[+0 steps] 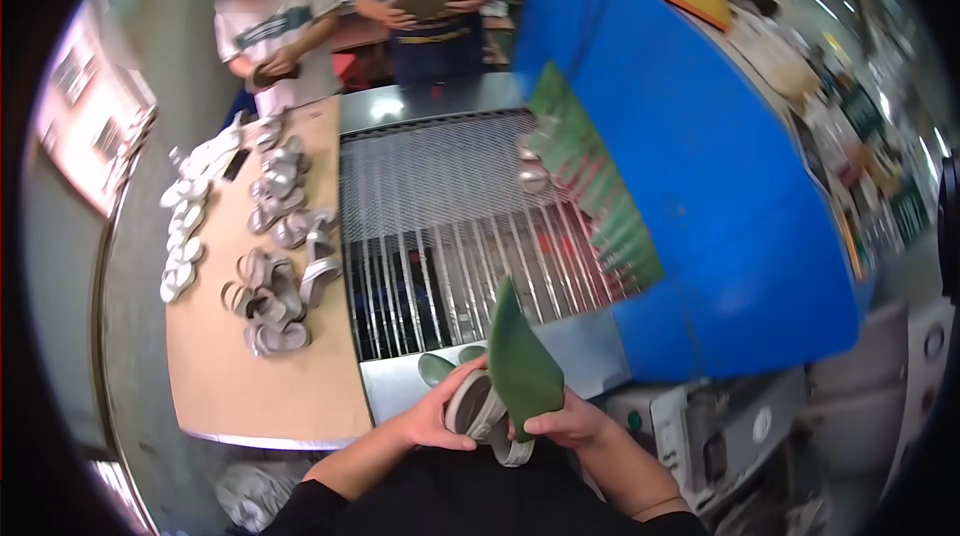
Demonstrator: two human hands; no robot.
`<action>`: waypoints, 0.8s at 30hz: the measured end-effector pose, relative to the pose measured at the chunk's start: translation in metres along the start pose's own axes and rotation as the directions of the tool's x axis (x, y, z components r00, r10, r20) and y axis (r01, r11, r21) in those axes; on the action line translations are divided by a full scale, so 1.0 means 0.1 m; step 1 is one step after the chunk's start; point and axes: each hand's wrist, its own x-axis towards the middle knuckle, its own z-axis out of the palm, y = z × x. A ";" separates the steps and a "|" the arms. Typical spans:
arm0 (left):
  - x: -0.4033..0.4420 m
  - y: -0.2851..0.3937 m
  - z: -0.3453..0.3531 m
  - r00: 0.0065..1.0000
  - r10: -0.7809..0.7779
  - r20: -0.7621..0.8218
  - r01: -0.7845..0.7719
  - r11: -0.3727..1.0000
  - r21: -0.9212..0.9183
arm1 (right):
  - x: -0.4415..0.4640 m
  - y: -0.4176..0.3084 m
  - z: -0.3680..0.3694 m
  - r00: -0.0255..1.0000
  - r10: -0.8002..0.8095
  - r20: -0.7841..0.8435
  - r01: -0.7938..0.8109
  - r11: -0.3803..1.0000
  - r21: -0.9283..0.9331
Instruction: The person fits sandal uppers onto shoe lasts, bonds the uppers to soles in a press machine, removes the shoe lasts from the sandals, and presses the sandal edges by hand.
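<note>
Close in front of my body, my left hand (440,414) is wrapped round a pale sandal (472,404) with a dark brown face. My right hand (575,423) grips a green shoe last (522,361), its narrow end pointing up. The last and the sandal touch; whether the last is still partly inside the straps is hard to see. A pale strap part (513,449) shows below, between the hands. Just beyond my left hand, rounded green pieces (435,368) lie on the metal ledge.
A conveyor (440,176) of mesh and metal rods runs ahead, with a few pale shoes (533,179) at its right. Several sandals (275,196) and white pieces (185,226) sit on the left table (270,396). A blue panel (680,156) stands right. Two people (435,36) opposite hold shoes.
</note>
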 end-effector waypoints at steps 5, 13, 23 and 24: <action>0.09 -0.14 0.36 0.999 -0.034 -0.001 0.032 0.948 -0.318 | -0.76 0.31 0.43 0.917 -0.251 -0.309 0.081 0.878 -0.472; 0.38 -0.10 0.78 0.997 0.060 -0.055 -0.081 0.626 -0.776 | -2.41 0.95 0.47 0.658 -0.081 -0.749 -0.471 0.732 -0.493; 0.23 -0.70 2.86 0.987 -0.045 0.156 0.156 0.528 -0.835 | -3.07 1.17 0.81 0.273 -0.924 -0.268 -0.226 0.209 -0.951; 0.24 -0.78 3.11 0.986 -0.064 0.157 0.167 0.498 -0.851 | -3.31 1.17 0.68 0.345 -0.902 -0.260 -0.148 0.222 -0.964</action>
